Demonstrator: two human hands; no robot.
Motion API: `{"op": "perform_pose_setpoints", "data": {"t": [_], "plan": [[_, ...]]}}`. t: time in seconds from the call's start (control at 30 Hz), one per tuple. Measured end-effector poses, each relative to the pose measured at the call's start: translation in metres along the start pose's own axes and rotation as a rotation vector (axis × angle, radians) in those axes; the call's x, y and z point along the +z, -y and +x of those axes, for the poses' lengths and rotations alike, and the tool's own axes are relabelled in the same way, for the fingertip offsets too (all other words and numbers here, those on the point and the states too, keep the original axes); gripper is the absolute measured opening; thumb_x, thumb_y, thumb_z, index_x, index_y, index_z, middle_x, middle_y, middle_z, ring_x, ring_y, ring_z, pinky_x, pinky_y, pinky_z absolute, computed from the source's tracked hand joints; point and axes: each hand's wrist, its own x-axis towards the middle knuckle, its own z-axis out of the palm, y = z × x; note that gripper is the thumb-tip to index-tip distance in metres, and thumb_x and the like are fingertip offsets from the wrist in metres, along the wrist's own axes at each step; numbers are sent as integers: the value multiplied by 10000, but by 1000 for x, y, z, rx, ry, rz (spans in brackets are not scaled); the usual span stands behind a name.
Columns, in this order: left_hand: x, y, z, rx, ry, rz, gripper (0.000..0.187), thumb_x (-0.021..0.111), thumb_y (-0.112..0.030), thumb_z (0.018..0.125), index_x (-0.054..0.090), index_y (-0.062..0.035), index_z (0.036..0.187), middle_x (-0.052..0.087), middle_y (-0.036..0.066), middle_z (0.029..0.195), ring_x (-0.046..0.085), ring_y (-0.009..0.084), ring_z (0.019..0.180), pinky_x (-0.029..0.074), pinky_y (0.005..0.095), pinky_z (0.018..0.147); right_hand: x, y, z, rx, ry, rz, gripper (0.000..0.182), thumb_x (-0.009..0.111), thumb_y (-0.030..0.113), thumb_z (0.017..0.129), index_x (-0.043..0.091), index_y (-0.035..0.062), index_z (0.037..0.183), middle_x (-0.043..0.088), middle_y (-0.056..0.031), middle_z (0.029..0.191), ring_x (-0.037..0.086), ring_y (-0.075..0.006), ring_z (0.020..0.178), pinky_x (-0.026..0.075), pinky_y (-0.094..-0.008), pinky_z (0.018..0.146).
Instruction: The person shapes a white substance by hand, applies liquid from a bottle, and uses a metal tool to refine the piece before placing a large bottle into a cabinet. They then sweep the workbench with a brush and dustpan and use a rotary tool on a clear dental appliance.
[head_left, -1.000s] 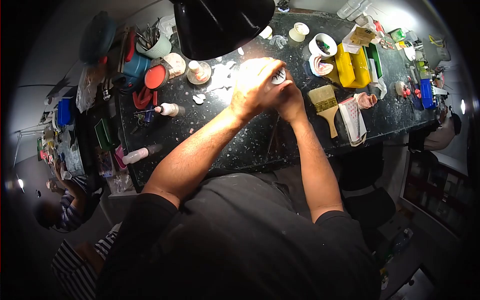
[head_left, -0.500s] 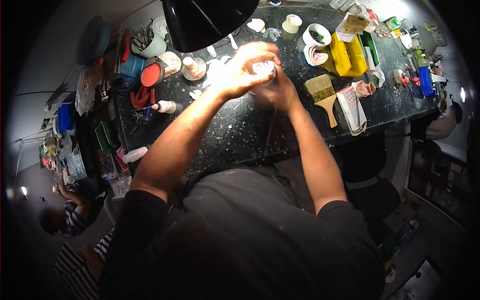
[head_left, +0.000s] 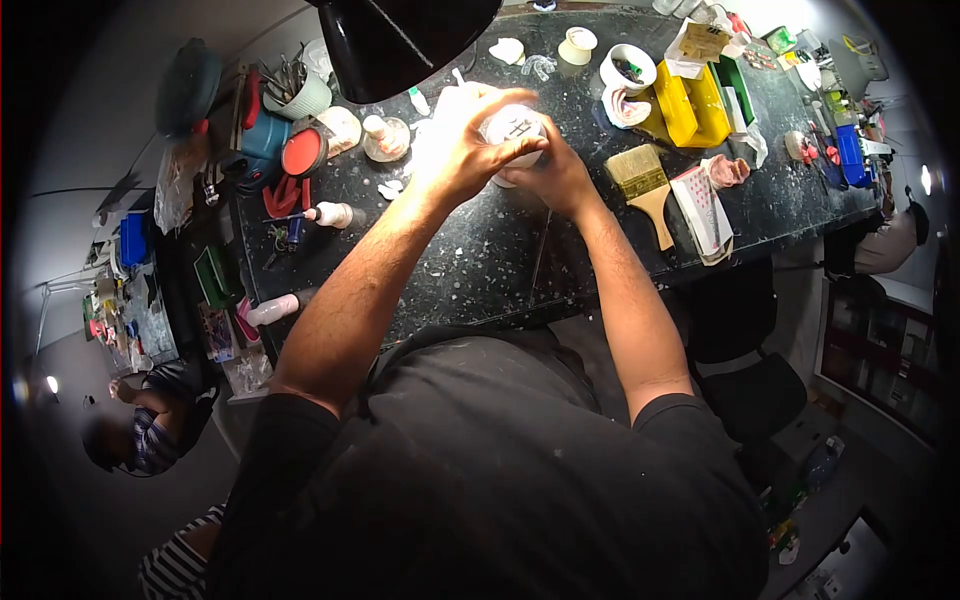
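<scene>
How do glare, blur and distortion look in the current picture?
Head view: harsh glare burns out the table beside the left hand, near the lamp; head view: that hand's fingers look slightly smeared, though marks on the white piece show; head view: strong wide-angle bending, with black corners and a curved table edge; head view: the brush looks fairly crisp.
</scene>
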Motion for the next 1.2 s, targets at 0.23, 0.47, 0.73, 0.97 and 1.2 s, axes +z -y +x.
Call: {"op": "perform_pose_setpoints", "data": {"t": [0.23,0.47,0.73,0.97,1.2], "plan": [[6,6,-1,-29,-35,-37,825,784,-410,792,397,-161,1477,586,110,1279,504,243,1246,407,429,1058,-2,-8,-2,-71,0,19,847,879,263,668,414,155,1368,601,-113,1275,578,-249,1203,472,-378,995],[9,-2,4,-118,-46,-158,854,825,-436,732,439,-172,1447,566,138,1291,521,267,1209,403,431,1054,-3,-15,9,-52,23,-3,802,870,219,675,436,160,1347,604,-134,1270,595,-268,1177,475,-384,987],[0,26,-31,-61,-121,-82,724,762,-333,809,460,-52,1405,520,167,1375,477,282,1295,363,429,1087,-31,-34,31,-121,-152,-11,634,834,191,722,523,32,1251,645,-104,1147,622,-228,1057,483,-353,935],[-31,32,-172,-384,-227,-162,320,663,-82,859,651,-43,1176,660,95,1122,607,213,1068,452,323,943,-37,-47,18,-190,-532,-431,815,845,277,745,392,-47,1341,487,-220,1310,495,-325,1210,410,-404,1011],[-61,33,-330,-802,-560,-146,185,608,-42,922,674,-40,1094,673,54,999,635,126,879,495,265,793,67,-16,-31,193,-118,-21,420,779,254,819,590,-1,1093,616,-64,887,594,-204,800,494,-337,773]]}}
